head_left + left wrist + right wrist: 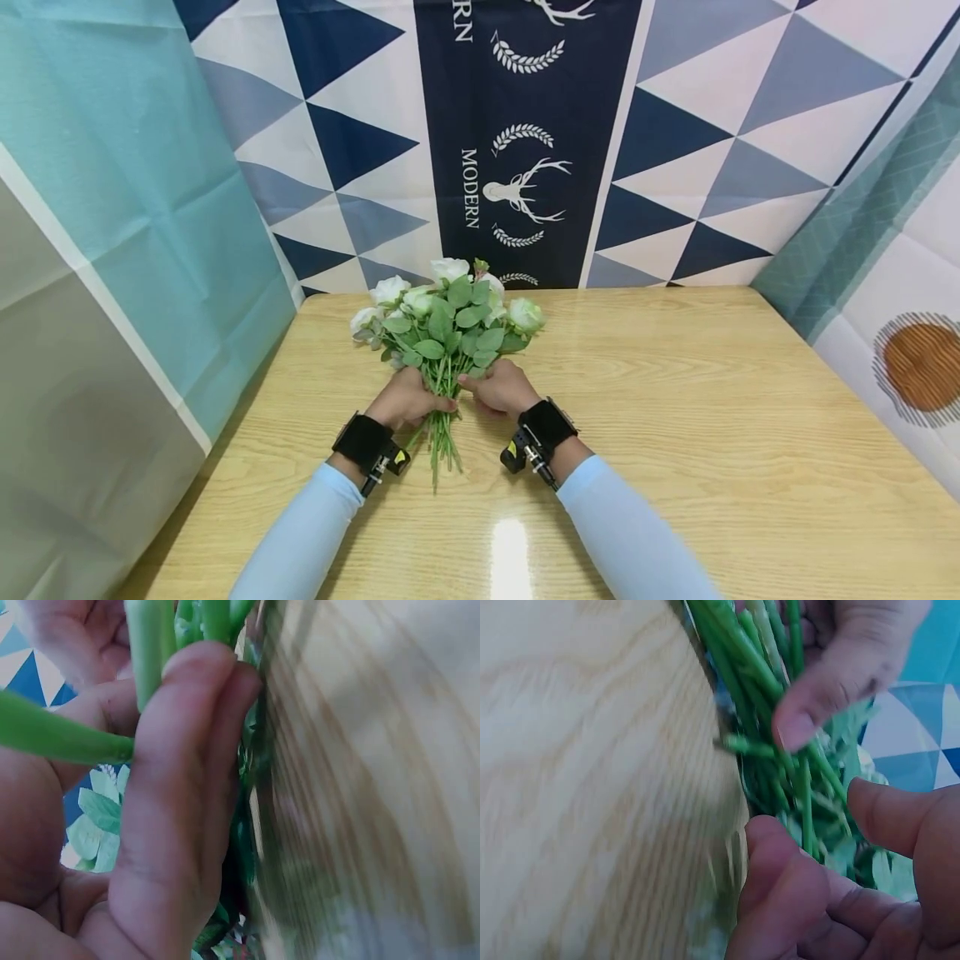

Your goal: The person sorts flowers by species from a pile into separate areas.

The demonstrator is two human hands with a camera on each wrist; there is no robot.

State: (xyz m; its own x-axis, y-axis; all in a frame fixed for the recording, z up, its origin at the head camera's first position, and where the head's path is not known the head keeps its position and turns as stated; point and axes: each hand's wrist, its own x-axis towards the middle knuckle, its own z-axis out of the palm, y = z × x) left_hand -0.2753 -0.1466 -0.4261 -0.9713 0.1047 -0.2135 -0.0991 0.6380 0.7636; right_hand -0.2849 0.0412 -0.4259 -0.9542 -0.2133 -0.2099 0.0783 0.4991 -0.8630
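Note:
A bouquet of white roses [420, 302] with green leaves [442, 325] lies on the wooden table, blooms away from me and stems [444, 442] towards me. My left hand [408, 398] grips the bundled stems; its thumb lies across them in the right wrist view, and its fingers [176, 802] curl beneath them in the left wrist view. At the stems' right side is my right hand [504, 388]. In the right wrist view its thumb [892, 817] stands apart from its bent fingers [780, 885], with stems and leaves visible beyond the gap. Whether it touches the stems is hard to tell.
The light wooden table [675, 417] extends to the right and towards me. A patterned cloth [525, 150] hangs behind its far edge, with more cloth [112, 208] along the left and right sides. Both wrists wear black straps [365, 442] with small cameras.

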